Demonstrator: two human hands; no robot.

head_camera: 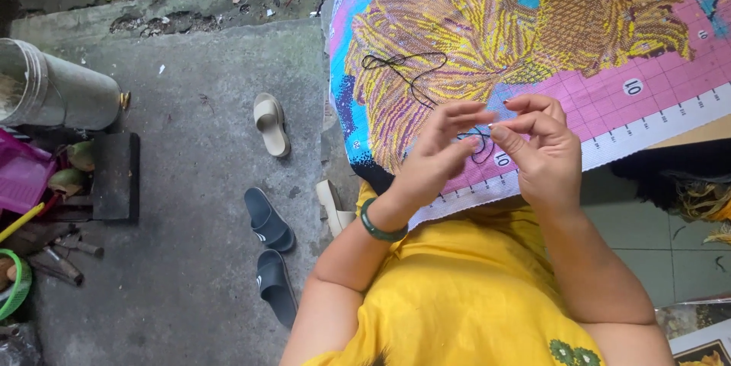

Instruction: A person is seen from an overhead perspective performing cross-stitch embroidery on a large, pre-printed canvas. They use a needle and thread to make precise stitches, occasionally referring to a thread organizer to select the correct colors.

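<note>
Yellow-sleeved lap, two hands, dark thread over a stitched canvas.

Left hand and right hand meet fingertip to fingertip above the near edge of the embroidery canvas; both sets of fingers are nearly closed, pinching the black thread, any needle too small to tell. Thread trails in loose loops across the yellow stitched area. Risk, as a judgement: slack loops may knot or snag on the raised stitches. Canvas gridded, dense, matte. Green bangle smooth. Rubber sandals on rough concrete floor.
</note>
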